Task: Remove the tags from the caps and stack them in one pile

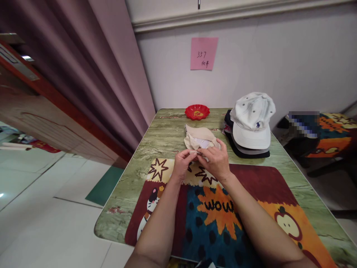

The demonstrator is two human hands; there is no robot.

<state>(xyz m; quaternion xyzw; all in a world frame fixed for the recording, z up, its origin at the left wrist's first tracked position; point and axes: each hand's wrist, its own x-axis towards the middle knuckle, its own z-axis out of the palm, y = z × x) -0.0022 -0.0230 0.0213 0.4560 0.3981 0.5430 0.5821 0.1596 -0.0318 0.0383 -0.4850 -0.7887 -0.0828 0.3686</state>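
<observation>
A beige cap [199, 134] lies on the table just beyond my hands, its pale inside partly showing. My left hand [182, 163] is closed, with thumb and fingers pinching a small, thin piece at the cap's near edge. From the other side, my right hand [215, 159] grips the same edge, fingers bent and pressed together. The thin piece looks like the cap's strap, but my fingers hide most of it. To the right stands a stack of caps, with a white cap [252, 123] on top and a black cap [237, 149] among those below.
A red scalloped dish [197, 112] sits at the table's back. Under my forearms lies a colourful mat [192, 212] on the green wood-patterned table [117, 208]. A pink note [204, 54] is stuck to the wall behind. A door [55, 108] and curtain [111, 56] stand left.
</observation>
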